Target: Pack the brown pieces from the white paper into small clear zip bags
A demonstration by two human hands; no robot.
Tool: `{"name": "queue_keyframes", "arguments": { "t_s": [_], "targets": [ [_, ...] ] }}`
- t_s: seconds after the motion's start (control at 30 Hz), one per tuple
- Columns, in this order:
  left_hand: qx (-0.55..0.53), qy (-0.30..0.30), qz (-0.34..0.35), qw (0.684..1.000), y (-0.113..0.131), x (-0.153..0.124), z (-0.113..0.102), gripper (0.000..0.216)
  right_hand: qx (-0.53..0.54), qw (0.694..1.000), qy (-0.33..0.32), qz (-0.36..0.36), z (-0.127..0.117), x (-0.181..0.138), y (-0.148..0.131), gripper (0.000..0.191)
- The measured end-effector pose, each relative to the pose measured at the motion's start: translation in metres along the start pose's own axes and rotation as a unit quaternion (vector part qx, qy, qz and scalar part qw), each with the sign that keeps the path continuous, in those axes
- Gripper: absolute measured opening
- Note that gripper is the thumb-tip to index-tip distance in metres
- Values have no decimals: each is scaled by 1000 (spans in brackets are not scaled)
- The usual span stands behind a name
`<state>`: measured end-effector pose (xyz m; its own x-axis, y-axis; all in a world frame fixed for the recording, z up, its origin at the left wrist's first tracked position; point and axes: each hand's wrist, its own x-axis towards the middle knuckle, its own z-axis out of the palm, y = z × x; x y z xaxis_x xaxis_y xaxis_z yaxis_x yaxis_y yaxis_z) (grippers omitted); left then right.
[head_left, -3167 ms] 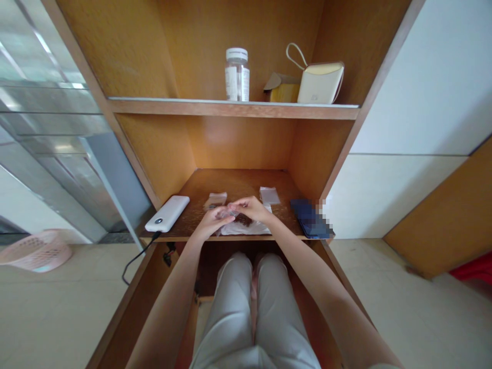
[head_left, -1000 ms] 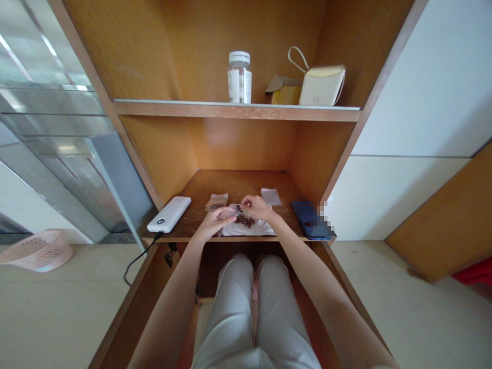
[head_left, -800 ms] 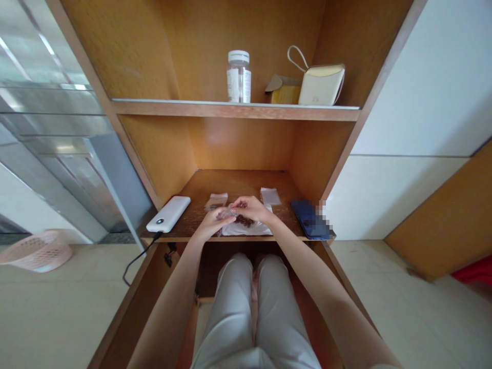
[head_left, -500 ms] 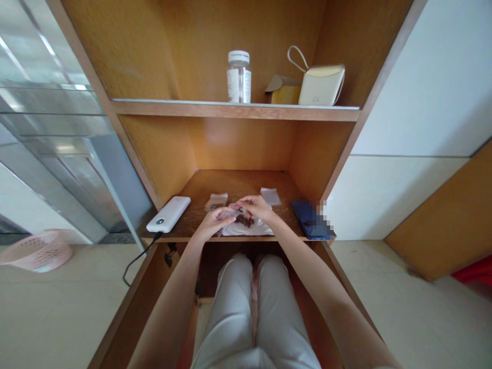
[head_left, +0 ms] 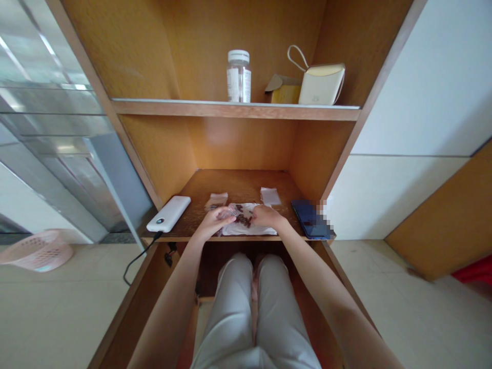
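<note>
My left hand (head_left: 212, 223) is closed on the edge of a small clear plastic bag (head_left: 229, 211), thumb pointing right. Small dark brown pieces (head_left: 243, 220), too small to name, lie spread on a white sheet or flat bag (head_left: 251, 231) at the shelf's front edge. Over the right part of these pieces my right hand (head_left: 266, 215) reaches down with its fingers curled together. Whatever sits at its fingertips is hidden. Behind my hands lie a small clear bag with something in it (head_left: 217, 200) and a flat clear zip bag (head_left: 270, 196).
A white power bank (head_left: 169, 215) with a black cable (head_left: 140, 259) lies on the left, a dark blue phone (head_left: 309, 219) on the right. The upper shelf (head_left: 172, 107) holds a clear jar (head_left: 239, 77), a small box (head_left: 286, 91) and a cream case (head_left: 322, 86).
My right hand has moved from the mouth of the clear bag rightward and down to the brown pieces, uncovering more of them. My left hand stays with the bag.
</note>
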<state>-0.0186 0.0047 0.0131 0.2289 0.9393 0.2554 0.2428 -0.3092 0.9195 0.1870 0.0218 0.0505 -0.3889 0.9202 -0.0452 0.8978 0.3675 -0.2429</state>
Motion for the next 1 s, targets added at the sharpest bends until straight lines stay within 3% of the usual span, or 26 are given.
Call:
{"name": "queue_keyframes", "arguments": {
  "t_s": [0.17,0.43,0.63,0.73,0.83,0.9,1.0],
  "targets": [
    [1,-2,8,1000,-3,1,-1,36,36,999,20,-7,-8,2,1,19],
    [12,-5,6,1000,-2,0,-1,36,253,959,115,-55,-20,22,-13,17],
    [10,-10,3,1000,-1,1,-1,42,357,925,47,-118,-7,29,-18,30],
    [-5,-14,14,1000,-2,2,-1,39,310,943,85,-86,-8,30,-8,24],
    [-3,-9,17,1000,-3,1,-1,36,153,982,111,-17,-6,30,3,19],
    [4,-8,17,1000,-3,1,-1,35,71,993,96,14,-1,29,8,17],
    [7,-7,11,1000,-5,1,-1,36,45,997,65,25,6,29,12,17]
  ]
}}
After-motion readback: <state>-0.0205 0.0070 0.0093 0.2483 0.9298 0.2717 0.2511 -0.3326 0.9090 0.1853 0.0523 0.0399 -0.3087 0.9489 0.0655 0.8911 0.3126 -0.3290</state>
